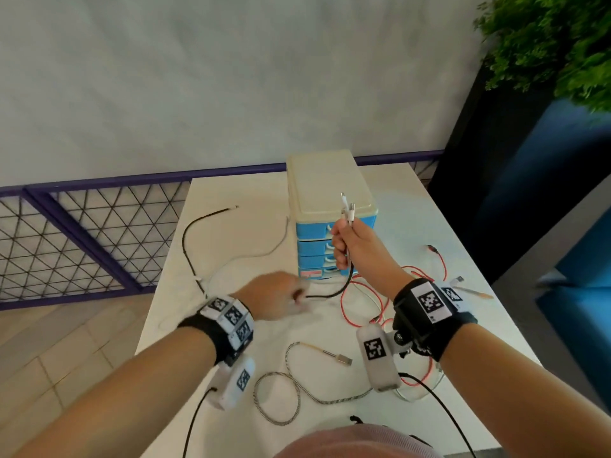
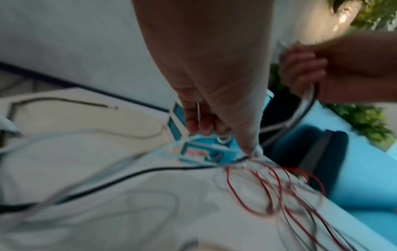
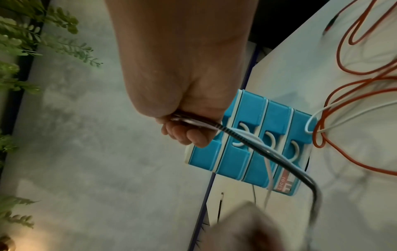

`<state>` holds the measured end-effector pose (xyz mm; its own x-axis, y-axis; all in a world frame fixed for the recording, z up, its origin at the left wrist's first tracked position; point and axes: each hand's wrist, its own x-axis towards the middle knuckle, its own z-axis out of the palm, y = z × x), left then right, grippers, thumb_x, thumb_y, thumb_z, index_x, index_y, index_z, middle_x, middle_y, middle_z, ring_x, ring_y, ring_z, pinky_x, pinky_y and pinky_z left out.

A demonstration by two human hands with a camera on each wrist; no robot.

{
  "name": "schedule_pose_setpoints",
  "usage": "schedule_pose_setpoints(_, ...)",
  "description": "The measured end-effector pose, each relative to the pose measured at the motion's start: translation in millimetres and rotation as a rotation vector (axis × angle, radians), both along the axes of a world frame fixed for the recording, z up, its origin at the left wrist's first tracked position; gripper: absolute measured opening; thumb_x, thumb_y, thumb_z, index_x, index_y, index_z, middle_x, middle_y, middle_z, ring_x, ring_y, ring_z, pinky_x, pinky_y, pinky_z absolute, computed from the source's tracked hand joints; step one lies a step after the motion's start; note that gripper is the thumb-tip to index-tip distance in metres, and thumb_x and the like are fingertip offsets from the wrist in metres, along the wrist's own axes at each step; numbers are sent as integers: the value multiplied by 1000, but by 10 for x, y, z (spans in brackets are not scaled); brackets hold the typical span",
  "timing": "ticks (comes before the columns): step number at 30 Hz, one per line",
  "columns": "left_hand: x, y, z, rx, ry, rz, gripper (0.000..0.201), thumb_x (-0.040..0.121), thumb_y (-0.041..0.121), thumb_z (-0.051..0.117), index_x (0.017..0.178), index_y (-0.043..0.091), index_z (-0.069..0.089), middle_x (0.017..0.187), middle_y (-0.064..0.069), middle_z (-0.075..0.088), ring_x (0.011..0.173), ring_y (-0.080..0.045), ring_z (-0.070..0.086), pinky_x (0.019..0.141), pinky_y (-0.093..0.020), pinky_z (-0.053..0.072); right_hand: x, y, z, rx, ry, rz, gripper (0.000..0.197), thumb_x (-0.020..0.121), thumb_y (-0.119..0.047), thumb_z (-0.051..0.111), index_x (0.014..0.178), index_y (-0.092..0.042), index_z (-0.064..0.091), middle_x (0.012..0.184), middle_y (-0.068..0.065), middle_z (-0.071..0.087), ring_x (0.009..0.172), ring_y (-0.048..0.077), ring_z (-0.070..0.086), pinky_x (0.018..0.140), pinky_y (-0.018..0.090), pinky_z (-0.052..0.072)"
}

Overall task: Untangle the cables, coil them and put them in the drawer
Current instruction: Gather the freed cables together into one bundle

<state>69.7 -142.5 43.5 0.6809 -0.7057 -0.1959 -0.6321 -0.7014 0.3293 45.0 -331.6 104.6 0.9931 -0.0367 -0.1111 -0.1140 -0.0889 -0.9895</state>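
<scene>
Right hand [image 1: 355,246] fisted round black cable [image 1: 344,285], white plugs at 12 o'clock; left hand [image 1: 277,297] blurred, pinched same cable; drawer unit [image 1: 325,193] drawers closed, contents unseen.

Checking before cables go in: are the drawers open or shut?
Shut. In the right wrist view the blue drawers show fronts flush in one plane, none pulled out; the head view shows the same on the unit.

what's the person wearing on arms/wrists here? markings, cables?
Bare forearms, no sleeves. The left hand and the right hand are ungloved. Each wrist carries a black strap: the left wrist strap and the right wrist strap bear white square fiducial tags. Under each hangs a white tagged camera pod, left pod, right pod, each trailing a thin black lead.
</scene>
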Motion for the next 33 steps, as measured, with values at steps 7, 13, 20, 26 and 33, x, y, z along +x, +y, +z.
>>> schedule_pose_setpoints(7,-354,-300,-598,331,-33,-307,26,91,27,54,112,12,51,121,-7,51,110,-27,52,83,-41,46,-84,3,51,29,72,31,27,105,-30,34,95,-10,49,58,-3,29,42,7,27,44,21,26)
schedule_pose_setpoints(13,-350,-194,-680,213,241,-143,16,83,8,53,80,22,48,89,0,56,88,-25,56,71,-35,40,-89,-86,-47,-69,42,-14,28,104,-31,37,97,-12,56,61,-8,35,42,1,32,44,18,27)
schedule_pose_setpoints(20,-260,-19,148,-647,528,344,18,89,1,57,78,14,51,70,-4,62,66,-16,61,67,-28,52,-14,-292,-85,172,68,-107,28,104,-34,40,89,-13,51,61,-3,41,51,10,32,47,22,27)
schedule_pose_setpoints(26,-166,-128,662,-1057,563,749,4,93,8,57,91,6,56,78,-10,68,67,-15,71,61,-25,58,13,4,21,552,92,38,28,104,-28,40,108,-6,57,114,13,71,100,18,70,81,32,58)
schedule_pose_setpoints(33,-232,-253,704,-1033,463,705,12,90,12,63,84,6,54,79,-17,62,64,-20,69,59,-32,59,63,325,101,601,124,70,29,103,-27,44,112,-7,63,116,13,70,104,29,66,93,48,47)
